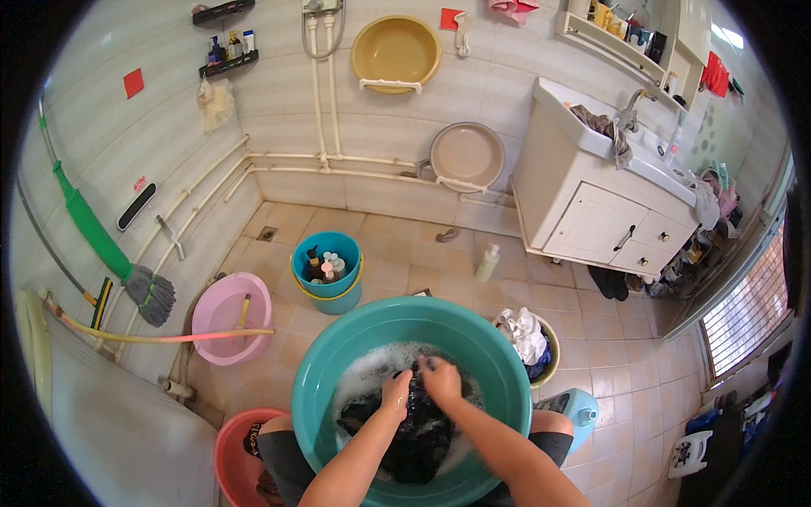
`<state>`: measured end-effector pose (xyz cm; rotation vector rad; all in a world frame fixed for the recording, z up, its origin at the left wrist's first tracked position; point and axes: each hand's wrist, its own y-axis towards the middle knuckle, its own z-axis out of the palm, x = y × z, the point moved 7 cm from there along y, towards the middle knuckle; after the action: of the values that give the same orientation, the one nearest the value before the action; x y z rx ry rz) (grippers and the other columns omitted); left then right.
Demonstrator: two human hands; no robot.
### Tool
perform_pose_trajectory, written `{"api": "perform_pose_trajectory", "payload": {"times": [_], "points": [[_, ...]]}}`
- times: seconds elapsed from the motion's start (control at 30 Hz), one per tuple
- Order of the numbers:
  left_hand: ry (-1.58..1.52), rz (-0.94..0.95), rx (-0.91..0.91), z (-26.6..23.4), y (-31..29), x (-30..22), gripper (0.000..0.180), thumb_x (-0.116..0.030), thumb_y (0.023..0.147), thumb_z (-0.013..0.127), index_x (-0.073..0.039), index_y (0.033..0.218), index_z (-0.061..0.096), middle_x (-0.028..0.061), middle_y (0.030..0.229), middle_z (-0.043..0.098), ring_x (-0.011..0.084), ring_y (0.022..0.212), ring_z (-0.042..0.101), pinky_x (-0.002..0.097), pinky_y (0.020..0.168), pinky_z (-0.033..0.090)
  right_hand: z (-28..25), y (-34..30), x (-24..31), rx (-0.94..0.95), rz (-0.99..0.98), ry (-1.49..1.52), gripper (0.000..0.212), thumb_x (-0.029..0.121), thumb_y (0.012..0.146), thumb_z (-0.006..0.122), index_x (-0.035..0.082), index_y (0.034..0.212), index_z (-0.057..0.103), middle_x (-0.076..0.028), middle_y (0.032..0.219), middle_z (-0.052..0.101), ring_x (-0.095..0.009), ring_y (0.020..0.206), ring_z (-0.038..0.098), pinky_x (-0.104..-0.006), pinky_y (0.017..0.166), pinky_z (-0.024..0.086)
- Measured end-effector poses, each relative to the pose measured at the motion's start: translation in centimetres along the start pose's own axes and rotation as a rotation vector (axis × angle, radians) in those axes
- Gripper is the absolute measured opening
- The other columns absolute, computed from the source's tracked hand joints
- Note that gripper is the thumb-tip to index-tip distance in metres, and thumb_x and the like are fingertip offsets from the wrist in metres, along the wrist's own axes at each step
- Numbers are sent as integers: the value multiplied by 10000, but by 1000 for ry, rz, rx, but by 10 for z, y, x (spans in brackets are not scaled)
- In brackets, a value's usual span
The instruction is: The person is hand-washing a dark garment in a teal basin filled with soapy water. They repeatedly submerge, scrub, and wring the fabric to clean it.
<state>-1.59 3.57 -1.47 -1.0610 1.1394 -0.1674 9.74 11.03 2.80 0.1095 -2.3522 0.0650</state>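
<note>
In front of me stands a large teal basin (317, 372) with soapy, foamy water in it. A wet black garment (414, 448) lies bunched in the water; what kind of garment it is I cannot make out. Both hands are over the middle of the basin, close together. My left hand (396, 393) is closed on a fold of the black cloth. My right hand (441, 382), fingers curled, grips the cloth just beside it. White suds (359, 367) ring the garment, mostly on its far side.
Left of the basin are a pink tub (203, 317), a red tub (224, 460) and a blue bucket (342, 300) of bottles. At right stand a laundry basket (553, 363), a light-blue jug (581, 414) and a pump bottle (487, 264). A white sink cabinet (583, 211) stands farther back.
</note>
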Motion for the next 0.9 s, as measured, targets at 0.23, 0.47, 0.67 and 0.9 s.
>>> {"api": "perform_pose_trajectory", "payload": {"times": [0.23, 0.47, 0.67, 0.9], "points": [[-67, 6, -209, -35, 18, -2, 458, -170, 789, 599, -40, 1196, 433, 157, 1232, 418, 294, 1119, 421, 396, 891, 368, 32, -10, -35, 442, -70, -300, 494, 339, 792, 581, 60, 1175, 440, -172, 1174, 453, -333, 1049, 472, -403, 889, 380], [-34, 10, -20, -21, 36, 11, 595, -327, 815, 555, -101, 1302, 299, 132, 1330, 306, 305, 1222, 300, 445, 961, 285, 36, -6, -72, 182, 440, 205, 516, 279, 761, 604, 41, 1182, 424, -194, 1187, 462, -339, 1061, 475, -385, 866, 402], [-468, -169, 540, 2, 22, 8, 658, -466, 764, 567, -117, 1275, 344, 108, 1313, 329, 273, 1206, 305, 475, 966, 252, 13, -66, 79, 325, -292, 255, 302, 268, 760, 609, 29, 939, 565, -198, 823, 595, -332, 715, 593, -388, 648, 460], [-271, -116, 187, 1, 12, 16, 658, -465, 740, 585, -102, 1257, 397, 124, 1337, 318, 263, 1227, 288, 504, 961, 224, 6, -43, 65, 120, -466, -76, 217, 262, 728, 599, 45, 743, 601, -166, 696, 588, -351, 607, 566, -405, 558, 472]]}}
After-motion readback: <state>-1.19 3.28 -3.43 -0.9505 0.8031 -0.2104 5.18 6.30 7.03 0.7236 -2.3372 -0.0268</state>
